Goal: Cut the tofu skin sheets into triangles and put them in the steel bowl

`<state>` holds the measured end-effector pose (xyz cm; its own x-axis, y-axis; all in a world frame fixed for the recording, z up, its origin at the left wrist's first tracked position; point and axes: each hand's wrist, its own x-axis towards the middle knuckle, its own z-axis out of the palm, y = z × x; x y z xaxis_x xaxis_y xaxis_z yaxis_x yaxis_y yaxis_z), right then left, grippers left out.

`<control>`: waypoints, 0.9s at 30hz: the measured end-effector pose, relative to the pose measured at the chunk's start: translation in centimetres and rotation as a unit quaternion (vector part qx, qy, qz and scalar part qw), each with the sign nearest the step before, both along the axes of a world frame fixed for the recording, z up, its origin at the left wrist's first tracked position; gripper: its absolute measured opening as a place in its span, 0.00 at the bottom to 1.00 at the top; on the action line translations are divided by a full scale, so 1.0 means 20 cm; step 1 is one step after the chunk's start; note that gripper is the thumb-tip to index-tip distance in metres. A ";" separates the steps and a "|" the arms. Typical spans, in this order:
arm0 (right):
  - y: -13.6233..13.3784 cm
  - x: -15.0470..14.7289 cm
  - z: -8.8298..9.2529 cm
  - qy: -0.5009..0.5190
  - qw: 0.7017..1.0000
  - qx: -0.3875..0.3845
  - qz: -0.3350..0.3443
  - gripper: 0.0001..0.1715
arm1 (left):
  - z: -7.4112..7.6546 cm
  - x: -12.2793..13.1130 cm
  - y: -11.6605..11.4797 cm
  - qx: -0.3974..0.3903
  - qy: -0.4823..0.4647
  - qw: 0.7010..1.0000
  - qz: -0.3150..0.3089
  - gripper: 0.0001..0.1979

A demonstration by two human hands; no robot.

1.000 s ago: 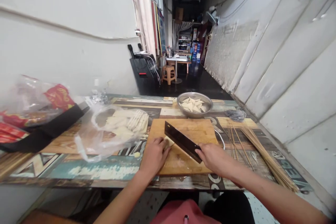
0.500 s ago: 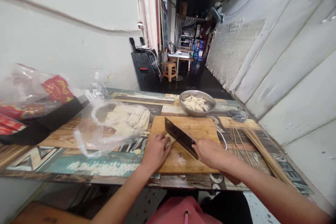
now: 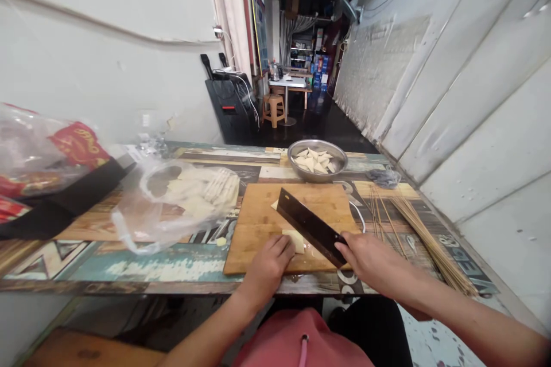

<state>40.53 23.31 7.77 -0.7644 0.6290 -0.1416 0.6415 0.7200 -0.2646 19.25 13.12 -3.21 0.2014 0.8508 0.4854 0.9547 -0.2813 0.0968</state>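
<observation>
On the wooden cutting board (image 3: 253, 212) lies a pale square tofu piece (image 3: 295, 241). My left hand (image 3: 272, 262) has its bent fingers pressed against the left side of this piece near the board's front edge. My right hand (image 3: 364, 252) is wrapped round the handle of a dark cleaver (image 3: 307, 226). The blade slants up to the left, just beyond and right of the tofu, and seems raised off the board. A pale cut corner (image 3: 274, 205) shows beside the blade tip, mostly hidden behind it.
Behind the board stands a metal bowl (image 3: 340, 168) with several pale triangles. Left of the board, a clear plastic bag (image 3: 138, 223) holds flat pale slices. Thin wooden skewers (image 3: 434, 246) lie at right, near a crumpled grey bag (image 3: 383, 178). A black box (image 3: 73, 195) with red packets is far left.
My left hand has moved nearer the board's front edge, with the tofu piece now at its fingertips. The cleaver has shifted right, away from the left hand. The whole view has shifted slightly.
</observation>
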 end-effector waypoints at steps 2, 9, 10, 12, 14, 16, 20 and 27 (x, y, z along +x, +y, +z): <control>-0.03 0.02 0.01 -0.004 1.000 -0.012 0.007 0.18 | -0.02 0.02 -0.01 0.033 0.000 0.999 -0.009 0.14; -0.06 0.03 0.01 -0.014 0.999 -0.031 0.014 0.17 | -0.03 0.03 -0.02 0.049 0.013 0.999 -0.009 0.15; -0.06 0.03 0.01 -0.012 0.999 -0.034 0.017 0.17 | -0.03 0.03 -0.01 0.048 0.013 0.999 -0.010 0.15; -0.07 0.02 0.02 -0.018 0.999 -0.037 0.019 0.17 | -0.04 0.03 -0.01 0.053 0.016 0.998 -0.012 0.15; -0.08 0.02 0.03 -0.031 0.999 -0.038 0.018 0.17 | -0.04 0.03 -0.01 0.062 0.019 0.998 -0.013 0.15; -0.09 0.02 0.05 -0.045 0.998 -0.034 0.019 0.17 | -0.04 0.02 -0.01 0.067 0.020 0.997 -0.013 0.14; -0.08 -0.01 0.05 -0.057 0.997 -0.020 0.040 0.18 | -0.03 0.02 0.00 0.070 0.015 0.997 -0.018 0.13; -0.04 -0.06 -0.11 0.050 0.999 0.007 -0.003 0.18 | 0.02 0.02 0.00 0.012 -0.002 1.000 -0.005 0.10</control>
<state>39.36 22.45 5.57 -0.7698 0.6358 -0.0554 0.6175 0.7200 -0.3168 19.63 13.20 -2.86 0.2078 0.8369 0.5064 0.9517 -0.2925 0.0929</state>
